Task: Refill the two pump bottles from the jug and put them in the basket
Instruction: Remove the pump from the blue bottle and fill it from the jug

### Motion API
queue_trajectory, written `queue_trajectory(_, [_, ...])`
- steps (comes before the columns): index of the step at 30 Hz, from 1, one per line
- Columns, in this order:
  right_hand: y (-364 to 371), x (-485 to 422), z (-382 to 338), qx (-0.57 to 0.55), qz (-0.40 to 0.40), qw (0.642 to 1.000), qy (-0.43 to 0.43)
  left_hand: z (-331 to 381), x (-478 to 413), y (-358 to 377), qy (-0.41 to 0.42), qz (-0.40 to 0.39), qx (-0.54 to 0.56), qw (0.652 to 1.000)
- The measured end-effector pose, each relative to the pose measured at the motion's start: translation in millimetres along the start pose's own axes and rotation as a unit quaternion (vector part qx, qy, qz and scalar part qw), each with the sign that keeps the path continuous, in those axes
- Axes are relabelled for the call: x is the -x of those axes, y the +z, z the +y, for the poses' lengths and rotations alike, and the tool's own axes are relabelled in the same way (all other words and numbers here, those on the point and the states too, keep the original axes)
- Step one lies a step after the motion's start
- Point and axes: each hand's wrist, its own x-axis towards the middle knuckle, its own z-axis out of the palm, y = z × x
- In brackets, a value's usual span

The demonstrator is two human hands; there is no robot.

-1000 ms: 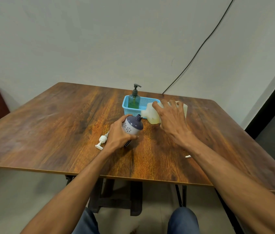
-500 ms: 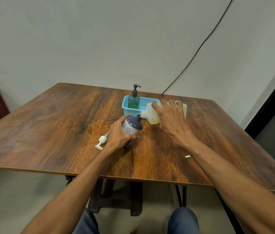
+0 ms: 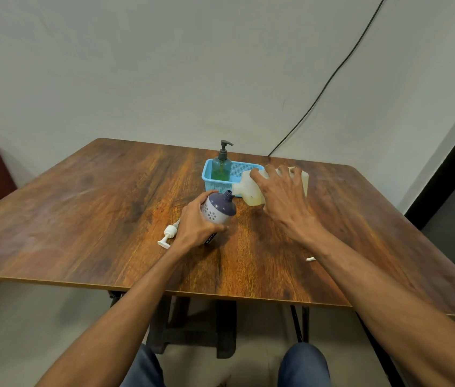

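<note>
Little has moved: left hand (image 3: 195,225) grips tilted, open-necked bottle (image 3: 218,213), right hand (image 3: 282,199) holds tipped jug (image 3: 248,189).

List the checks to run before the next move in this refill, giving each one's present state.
1. Left hand grips the purple-topped white flowered bottle: ok.
2. Its neck is open; white plastic pump lies on the wooden table: ok.
3. Right hand holds the tilted translucent plastic jug, spout near that neck: ok.
4. Fill level in the flowered bottle: cannot tell.
5. Green pump bottle stands in the blue plastic basket: ok.
</note>
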Motion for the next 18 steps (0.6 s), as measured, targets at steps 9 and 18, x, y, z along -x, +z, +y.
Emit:
queue_trajectory(9, [-4.9, -1.7, -1.1, 0.0, -0.013, 1.0, -0.005, -1.0, -0.1, 0.0, -0.003, 0.007, 0.0, 1.0])
queue_trajectory(18, [-5.5, -1.8, -1.1, 0.001, -0.011, 1.0, -0.009, -3.3, -1.1, 0.7, -0.004, 0.008, -0.001, 1.0])
